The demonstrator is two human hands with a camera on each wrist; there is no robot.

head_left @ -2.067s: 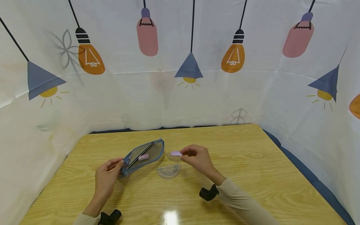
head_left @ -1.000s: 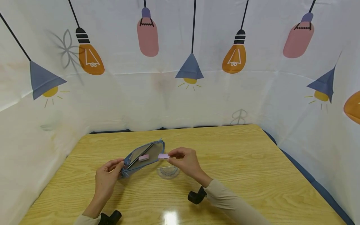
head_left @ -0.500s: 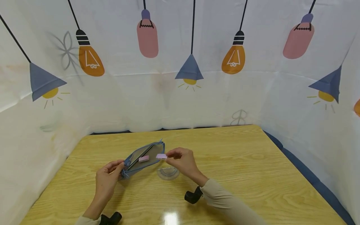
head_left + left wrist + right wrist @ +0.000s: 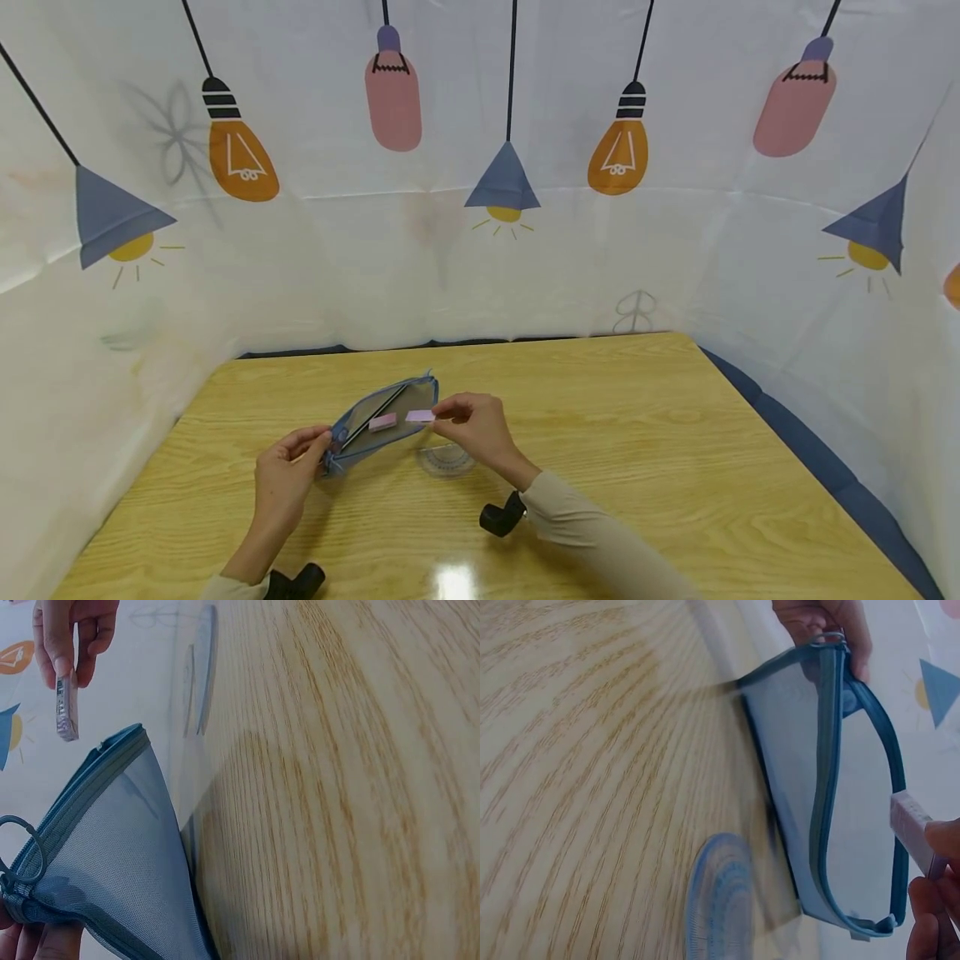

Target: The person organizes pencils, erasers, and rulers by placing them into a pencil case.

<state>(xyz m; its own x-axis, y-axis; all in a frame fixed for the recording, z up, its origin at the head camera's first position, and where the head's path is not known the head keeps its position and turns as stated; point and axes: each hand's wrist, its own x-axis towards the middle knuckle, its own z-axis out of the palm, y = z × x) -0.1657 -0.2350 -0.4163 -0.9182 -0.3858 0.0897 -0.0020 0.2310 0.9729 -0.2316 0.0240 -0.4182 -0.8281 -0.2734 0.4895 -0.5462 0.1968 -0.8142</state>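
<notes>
In the head view, my left hand (image 4: 285, 475) pinches the near left corner of a blue-edged mesh zipper pouch (image 4: 369, 452), whose mouth gapes upward. Inside lie a pink eraser (image 4: 382, 422) and a thin dark stick like a pencil (image 4: 380, 410). My right hand (image 4: 476, 425) pinches a lilac eraser (image 4: 419, 416) over the pouch's right end. The right wrist view puts this eraser (image 4: 911, 825) right at the zipper rim. The left wrist view shows the pouch's mesh side (image 4: 127, 840) and a zipper ring (image 4: 30, 847) by the left fingers.
A clear half-round protractor (image 4: 446, 462) lies on the wooden table (image 4: 600, 433) just right of the pouch, partly behind my right hand. Black wrist mounts (image 4: 501, 515) sit on both forearms. A white curtain printed with lamps (image 4: 570, 275) hangs behind the table.
My right hand has carried the lilac eraser leftward, from above the protractors to over the pouch's mouth. The smaller protractor is now hidden behind the hand. My left hand and the pouch have stayed put.
</notes>
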